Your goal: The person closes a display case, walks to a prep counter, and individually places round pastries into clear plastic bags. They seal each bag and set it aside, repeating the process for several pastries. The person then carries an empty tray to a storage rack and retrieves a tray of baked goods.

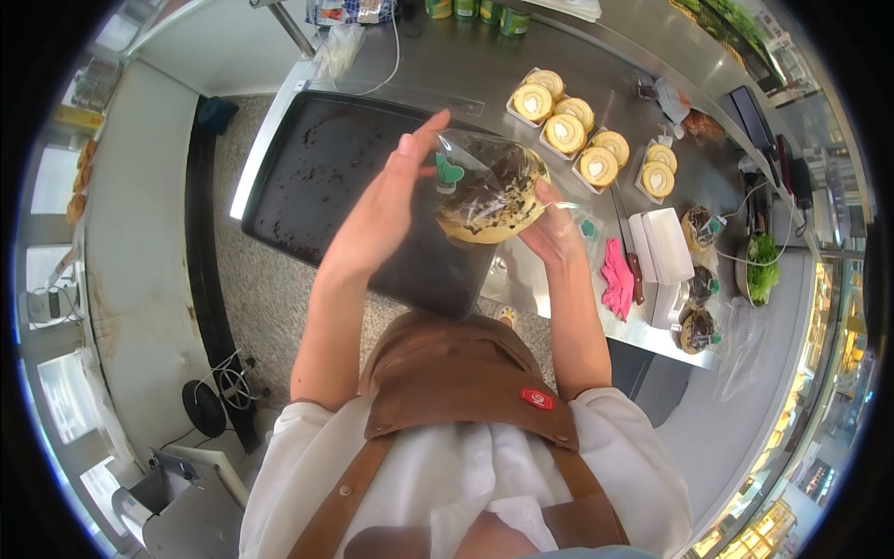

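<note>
A round bread bun with a dark, crumbly topping, in a clear plastic bag (489, 192), is raised over the corner of a black baking tray (314, 161). My right hand (555, 230) grips its right side, thumb on top and the other fingers mostly hidden beneath. At the bag's left end, my left hand (383, 213) is held flat and holds nothing; its fingers are apart. Whether those fingertips touch the plastic is unclear. A green sticker (449, 175) shows on the bag near them.
Boxed cream roll slices (566, 133) stand behind the bun. Rightward lie a pink cloth (617, 279), a knife (635, 277), white paper trays (663, 244) and other bagged buns (698, 331). Green cans (515, 22) line the back. The tray overhangs the steel worktop's (447, 52) front edge.
</note>
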{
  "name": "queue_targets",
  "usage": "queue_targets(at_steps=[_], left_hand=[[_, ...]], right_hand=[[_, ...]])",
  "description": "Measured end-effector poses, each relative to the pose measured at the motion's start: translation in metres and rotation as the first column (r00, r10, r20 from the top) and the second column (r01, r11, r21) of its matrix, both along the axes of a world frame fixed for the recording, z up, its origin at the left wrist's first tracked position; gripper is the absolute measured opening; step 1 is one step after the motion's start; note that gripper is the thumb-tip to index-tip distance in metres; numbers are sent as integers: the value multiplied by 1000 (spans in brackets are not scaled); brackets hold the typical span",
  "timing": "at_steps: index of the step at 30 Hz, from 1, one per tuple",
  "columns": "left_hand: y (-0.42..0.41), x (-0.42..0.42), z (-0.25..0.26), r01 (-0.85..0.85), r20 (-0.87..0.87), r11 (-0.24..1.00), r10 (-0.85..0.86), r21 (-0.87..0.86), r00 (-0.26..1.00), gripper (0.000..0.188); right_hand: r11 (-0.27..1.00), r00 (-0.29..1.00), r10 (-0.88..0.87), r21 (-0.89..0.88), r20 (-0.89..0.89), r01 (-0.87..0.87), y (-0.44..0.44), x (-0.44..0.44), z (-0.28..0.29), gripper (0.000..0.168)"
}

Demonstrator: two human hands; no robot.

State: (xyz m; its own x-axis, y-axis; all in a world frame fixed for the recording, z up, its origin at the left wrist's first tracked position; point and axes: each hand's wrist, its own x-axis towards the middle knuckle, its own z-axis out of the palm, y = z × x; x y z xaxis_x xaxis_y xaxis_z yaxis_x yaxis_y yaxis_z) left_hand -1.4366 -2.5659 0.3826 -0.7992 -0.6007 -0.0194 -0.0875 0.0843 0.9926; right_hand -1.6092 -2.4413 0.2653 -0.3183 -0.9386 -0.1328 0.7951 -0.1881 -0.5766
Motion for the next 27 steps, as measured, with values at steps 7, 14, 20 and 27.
queue_targets(at_steps=[7, 14, 20, 27], left_hand=[[1, -1, -56, -19, -104, 958, 51, 287, 993, 48], [19, 6, -72, -94, -151, 592, 351, 800, 924, 54], [22, 12, -81, -206, -65, 548, 433, 811, 899, 52], [22, 13, -84, -154, -85, 469, 451, 870, 889, 46]], right_hand=[[988, 988, 151, 38, 9, -151, 4, 6, 0, 55], [969, 961, 248, 51, -121, -243, -16, 19, 16, 56], [966, 980, 185, 196, -77, -166, -29, 25, 9, 58], [902, 774, 42, 357, -632, 242, -33, 43, 23, 53]])
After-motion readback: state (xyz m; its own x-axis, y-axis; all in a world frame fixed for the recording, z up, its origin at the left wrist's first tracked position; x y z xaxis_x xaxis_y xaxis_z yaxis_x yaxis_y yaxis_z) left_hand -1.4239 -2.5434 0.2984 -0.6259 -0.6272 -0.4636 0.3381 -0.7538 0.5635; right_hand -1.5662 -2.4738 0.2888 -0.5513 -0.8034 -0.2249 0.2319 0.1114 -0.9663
